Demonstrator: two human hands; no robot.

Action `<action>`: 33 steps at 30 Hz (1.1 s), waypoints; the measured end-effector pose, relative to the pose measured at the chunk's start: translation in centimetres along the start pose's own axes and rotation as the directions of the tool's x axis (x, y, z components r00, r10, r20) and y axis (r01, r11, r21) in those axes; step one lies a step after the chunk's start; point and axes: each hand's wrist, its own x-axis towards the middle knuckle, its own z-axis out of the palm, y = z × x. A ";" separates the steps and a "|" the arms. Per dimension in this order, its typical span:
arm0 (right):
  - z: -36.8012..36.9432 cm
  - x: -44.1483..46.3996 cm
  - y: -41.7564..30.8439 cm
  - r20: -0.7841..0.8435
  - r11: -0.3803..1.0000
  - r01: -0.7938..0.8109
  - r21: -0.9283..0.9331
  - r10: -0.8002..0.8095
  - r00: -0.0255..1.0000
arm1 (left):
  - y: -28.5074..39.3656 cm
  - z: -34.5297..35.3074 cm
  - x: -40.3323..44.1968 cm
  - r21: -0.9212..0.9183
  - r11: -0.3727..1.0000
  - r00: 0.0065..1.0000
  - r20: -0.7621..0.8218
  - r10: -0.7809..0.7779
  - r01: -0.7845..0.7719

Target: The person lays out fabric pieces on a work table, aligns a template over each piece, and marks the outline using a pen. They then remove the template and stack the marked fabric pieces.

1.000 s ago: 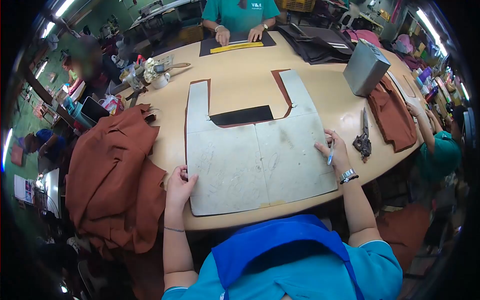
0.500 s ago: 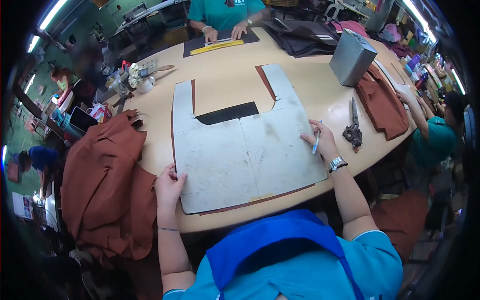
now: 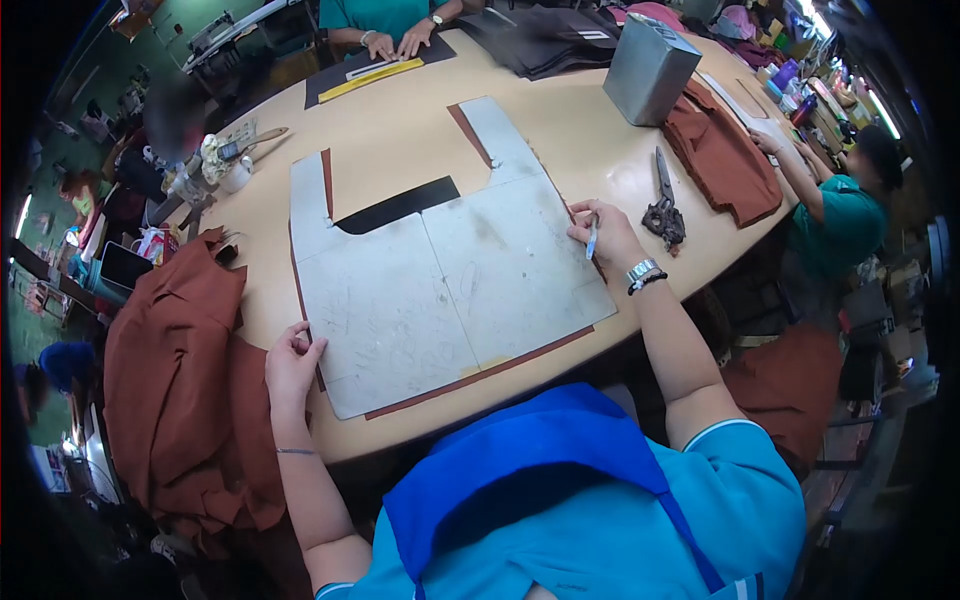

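Note:
A large pale grey-white template point(image 3: 440, 300) with a U-shaped cutout lies on reddish-brown material point(image 3: 480, 373), which shows along its edges. My left hand point(image 3: 293, 365) is closed at the lower left edge, thumb and fingers pinching the rim of the template and material; which layers it grips is partly hidden. My right hand point(image 3: 612, 238) is at the right edge, holding a light blue-and-white pen point(image 3: 592, 238) while its fingertips touch the edge. A black piece point(image 3: 400, 205) lies within the cutout. Dark-handled scissors point(image 3: 663, 205) rest to the right of my right hand.
Reddish-brown material point(image 3: 180, 370) drapes over the table's left side; a folded stack point(image 3: 725, 155) lies right. A metal can point(image 3: 652, 70) and a brush point(image 3: 240, 145) over a white cup point(image 3: 236, 178) stand farther back. Across the table, a co-worker's hands point(image 3: 395, 45) touch a yellow strip point(image 3: 370, 80).
The camera view has shifted, moving the table's contents left and up. More reddish-brown edge shows along the template's right side, and my right fingertips are now at that edge.

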 end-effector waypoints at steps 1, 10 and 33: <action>-0.1 -0.2 0.1 -0.017 1.000 -0.017 0.006 0.017 1.000 | -0.7 0.3 0.3 -0.081 0.997 1.000 0.005 -0.004 0.004; 0.4 -0.4 1.1 0.003 0.961 0.060 0.269 -0.063 0.998 | -0.2 -0.1 -0.6 -0.041 0.996 0.996 -0.048 0.073 -0.075; -0.1 -0.4 0.5 -0.021 0.975 -0.029 0.222 0.034 0.999 | 3.4 -0.2 -0.2 0.155 0.978 0.979 -0.122 0.161 -0.141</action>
